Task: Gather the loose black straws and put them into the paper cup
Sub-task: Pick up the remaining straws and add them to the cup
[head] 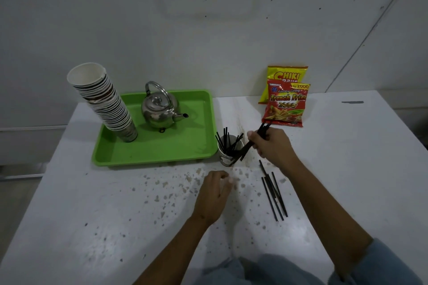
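A paper cup (225,157) stands on the white table just right of the green tray, with several black straws (225,139) sticking up out of it. My right hand (273,146) is shut on a bunch of black straws (262,131), tilted with the lower ends over the cup's right rim. Several loose black straws (273,192) lie on the table below my right wrist. My left hand (214,194) rests on the table in front of the cup, fingers loosely curled and holding nothing.
A green tray (162,146) at the left holds a tall stack of paper cups (104,99) and a metal kettle (159,109). Two snack bags (286,99) lean on the wall behind the cup. The table (115,215) is speckled with chipped spots.
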